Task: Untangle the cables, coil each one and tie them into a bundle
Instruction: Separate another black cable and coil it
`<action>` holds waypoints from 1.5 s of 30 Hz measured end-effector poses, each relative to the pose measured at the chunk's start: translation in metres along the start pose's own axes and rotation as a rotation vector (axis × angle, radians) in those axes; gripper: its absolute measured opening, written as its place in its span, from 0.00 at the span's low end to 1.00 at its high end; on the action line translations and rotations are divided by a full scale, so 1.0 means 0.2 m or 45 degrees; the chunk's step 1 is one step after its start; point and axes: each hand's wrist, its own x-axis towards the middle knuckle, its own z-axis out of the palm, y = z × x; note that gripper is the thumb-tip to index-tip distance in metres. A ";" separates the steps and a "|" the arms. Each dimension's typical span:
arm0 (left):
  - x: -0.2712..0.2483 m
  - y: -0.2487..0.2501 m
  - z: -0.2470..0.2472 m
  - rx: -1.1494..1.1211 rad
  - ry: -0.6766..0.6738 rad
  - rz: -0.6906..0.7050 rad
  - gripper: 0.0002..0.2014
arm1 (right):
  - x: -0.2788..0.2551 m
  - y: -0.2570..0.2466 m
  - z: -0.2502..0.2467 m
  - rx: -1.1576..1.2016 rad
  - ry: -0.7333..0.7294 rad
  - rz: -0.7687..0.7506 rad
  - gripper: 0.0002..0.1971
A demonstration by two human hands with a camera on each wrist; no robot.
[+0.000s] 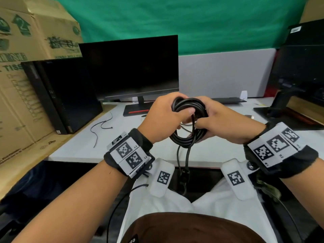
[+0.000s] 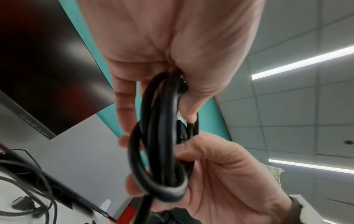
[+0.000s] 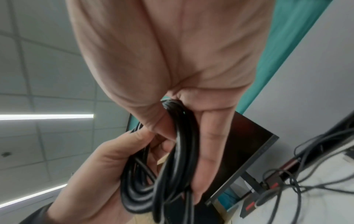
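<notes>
In front of my chest, above the white desk [image 1: 133, 148], I hold a coiled black cable [image 1: 188, 135] in both hands. My left hand [image 1: 166, 114] grips the coil's left side, thumb through the loop. My right hand [image 1: 214, 119] grips the right side, fingers curled round the strands. The cable's loose end with its plug [image 1: 185, 175] hangs below the desk edge. The left wrist view shows the coil [image 2: 159, 144] between my left hand [image 2: 172, 50] and right hand [image 2: 226, 174]. From the right wrist, the coil [image 3: 172, 174] sits between my right hand [image 3: 172, 57] and left hand [image 3: 99, 171].
Thin black ties [image 1: 103, 126] lie on the desk at the left. More loose cables [image 3: 298, 171] lie on the desk behind my hands. A black monitor [image 1: 129, 69] and PC tower [image 1: 59, 95] stand behind, cardboard boxes [image 1: 21, 55] at the left, another monitor [image 1: 298, 74] at the right.
</notes>
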 end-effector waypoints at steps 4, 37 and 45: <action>0.00 -0.01 0.01 -0.287 0.116 -0.103 0.09 | 0.02 0.01 0.01 0.119 0.129 -0.150 0.27; 0.05 -0.05 -0.14 0.125 -0.110 0.109 0.03 | -0.02 -0.08 -0.05 -0.522 0.106 0.031 0.21; 0.03 -0.05 -0.15 0.077 -0.141 0.150 0.05 | -0.01 -0.11 -0.05 0.382 -0.240 0.106 0.20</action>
